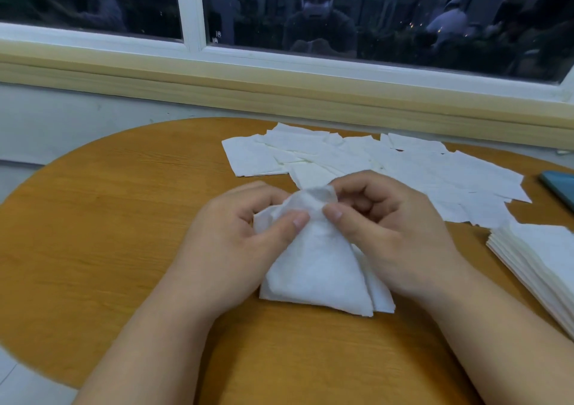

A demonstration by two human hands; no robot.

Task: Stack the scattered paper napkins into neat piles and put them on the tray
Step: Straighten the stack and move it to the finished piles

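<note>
Nearest were the left hand [245,233] and right hand [382,227], meeting over a crumpled napkin [316,268] that rested on the wooden bench [108,218]. The thumb and forefinger of each hand pinched the napkin's puckered top corner, and the remaining fingers [369,199] were curled loosely behind. Its lower part fanned out flat over another sheet, probably so that the pinch could draw the creases open and square it for stacking. Beyond this napkin the scattered napkins [403,168] lay overlapping, not yet gathered. Right of it, well apart, stood a neat pile [540,255], likely kept close for adding sheets. Further right, a teal object [559,187] showed only an edge, and whether it was the tray could not be told.
</note>
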